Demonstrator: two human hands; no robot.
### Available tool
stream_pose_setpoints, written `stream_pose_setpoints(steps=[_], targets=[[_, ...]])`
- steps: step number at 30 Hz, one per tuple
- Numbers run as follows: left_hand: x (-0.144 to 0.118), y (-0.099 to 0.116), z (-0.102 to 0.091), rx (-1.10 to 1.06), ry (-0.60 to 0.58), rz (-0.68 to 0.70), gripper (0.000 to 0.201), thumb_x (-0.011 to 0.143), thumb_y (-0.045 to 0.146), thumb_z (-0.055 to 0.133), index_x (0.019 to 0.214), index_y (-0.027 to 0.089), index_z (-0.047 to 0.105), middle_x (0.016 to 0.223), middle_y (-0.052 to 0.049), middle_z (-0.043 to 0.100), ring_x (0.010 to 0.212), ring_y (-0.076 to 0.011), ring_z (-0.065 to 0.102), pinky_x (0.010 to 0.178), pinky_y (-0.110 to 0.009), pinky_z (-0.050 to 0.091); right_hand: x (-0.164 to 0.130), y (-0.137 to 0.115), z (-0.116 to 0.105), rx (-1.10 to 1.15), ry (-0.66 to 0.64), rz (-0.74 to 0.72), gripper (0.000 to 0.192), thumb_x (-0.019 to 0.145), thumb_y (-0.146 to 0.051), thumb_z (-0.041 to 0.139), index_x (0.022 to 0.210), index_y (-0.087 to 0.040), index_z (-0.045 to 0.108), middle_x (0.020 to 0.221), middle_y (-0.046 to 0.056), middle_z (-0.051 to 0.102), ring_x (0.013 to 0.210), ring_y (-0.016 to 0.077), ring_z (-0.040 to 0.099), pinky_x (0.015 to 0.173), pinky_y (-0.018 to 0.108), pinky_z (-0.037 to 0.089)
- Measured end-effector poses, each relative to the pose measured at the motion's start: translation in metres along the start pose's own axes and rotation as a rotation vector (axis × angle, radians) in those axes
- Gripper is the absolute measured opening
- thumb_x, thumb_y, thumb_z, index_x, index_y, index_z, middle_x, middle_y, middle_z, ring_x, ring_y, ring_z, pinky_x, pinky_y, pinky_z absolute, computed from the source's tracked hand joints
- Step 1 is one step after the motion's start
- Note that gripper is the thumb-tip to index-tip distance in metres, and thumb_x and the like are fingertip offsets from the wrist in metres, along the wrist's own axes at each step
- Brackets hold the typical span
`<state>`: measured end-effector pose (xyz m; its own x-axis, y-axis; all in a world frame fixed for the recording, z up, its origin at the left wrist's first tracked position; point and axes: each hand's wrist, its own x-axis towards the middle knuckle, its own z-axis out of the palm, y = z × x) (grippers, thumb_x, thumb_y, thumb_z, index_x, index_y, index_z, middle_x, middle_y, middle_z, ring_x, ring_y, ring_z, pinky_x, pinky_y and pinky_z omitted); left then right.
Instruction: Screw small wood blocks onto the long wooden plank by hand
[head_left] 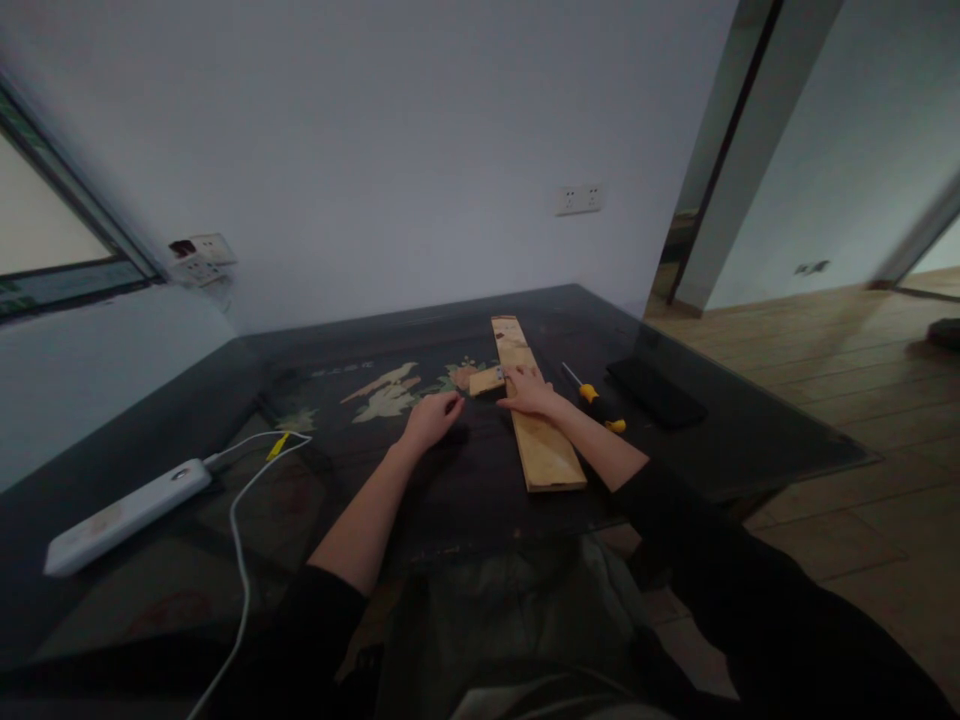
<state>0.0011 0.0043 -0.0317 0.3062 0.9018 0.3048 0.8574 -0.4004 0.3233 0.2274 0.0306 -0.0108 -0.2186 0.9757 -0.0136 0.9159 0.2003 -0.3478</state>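
A long pale wooden board (pixel 546 450) lies on the dark glass-topped table (pixel 750 440), running away from me. A short wooden block (pixel 486 380) sits against its left side, near the middle. My right hand (pixel 527 391) rests flat on the board, fingertips at the spot where block and board meet; a small metal piece seems to lie there. My left hand (pixel 431 418) rests on the table just left of the block, fingers curled; nothing shows in it.
A yellow-and-black screwdriver (pixel 596 397) lies right of the board, and a black flat object (pixel 656 392) beyond it. A white power bank (pixel 127 514) with a white cable (pixel 241 540) lies at the left. Wall sockets are behind; wooden floor lies to the right.
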Motion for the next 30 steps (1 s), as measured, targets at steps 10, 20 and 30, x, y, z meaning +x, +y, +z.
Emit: stream_pose_setpoints(steps=[10,20,30], targets=[[0.0,0.0,0.002,0.031,-0.018,-0.012,0.031,0.096,0.034,0.044,0.084,0.02,0.069,0.073,-0.005,0.067,0.067,-0.019,0.059,0.061,-0.027,0.034,0.002,-0.003,0.01,0.024,0.198,-0.037,0.075,0.077,-0.025,0.063,0.148,-0.025,0.041,0.153,0.012,0.042,0.135,0.0354,0.039,0.099,0.06,0.047],[0.004,-0.006,0.005,-0.078,0.124,-0.008,0.018,0.094,0.028,0.049,0.093,0.019,0.064,0.085,-0.006,0.066,0.077,-0.0198,0.061,0.07,-0.029,0.043,-0.02,-0.03,0.008,0.074,0.208,-0.132,0.069,0.076,-0.023,0.061,0.144,-0.025,0.048,0.148,0.008,0.048,0.131,0.0336,0.042,0.095,0.057,0.05],[0.013,-0.031,0.019,-0.243,0.131,-0.015,0.022,0.088,0.027,0.057,0.108,0.017,0.062,0.108,-0.011,0.065,0.101,-0.0233,0.062,0.092,-0.04,0.051,-0.052,-0.059,0.011,-0.034,0.077,-0.238,0.071,0.08,-0.026,0.06,0.149,-0.023,0.041,0.154,0.012,0.041,0.134,0.0352,0.037,0.093,0.054,0.051]])
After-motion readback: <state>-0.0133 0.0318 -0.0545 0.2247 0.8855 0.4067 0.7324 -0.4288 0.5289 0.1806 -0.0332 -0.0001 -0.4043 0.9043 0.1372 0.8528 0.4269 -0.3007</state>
